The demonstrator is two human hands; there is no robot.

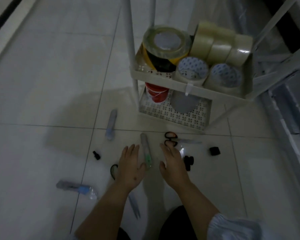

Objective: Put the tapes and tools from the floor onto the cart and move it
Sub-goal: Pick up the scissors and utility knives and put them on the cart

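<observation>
The white cart (187, 84) stands ahead on the right, its upper shelf packed with tape rolls: a yellow-black roll (156, 58) under a clear one, several beige rolls (220, 47) and two white-cored rolls (192, 70). A red roll (156, 94) sits on the lower shelf. My left hand (131, 168) and right hand (173, 163) hover open over the floor, either side of a green-tipped utility knife (145, 150). Black-handled scissors (171, 140) lie just beyond my right hand. Two blue knives (111, 124) (74, 187) lie to the left.
Small black parts (214, 151) (96, 155) (189, 162) are scattered on the white tiles. A second pair of scissors (134, 206) lies partly under my left forearm. Plastic-wrapped metal racks (284, 108) stand to the right of the cart.
</observation>
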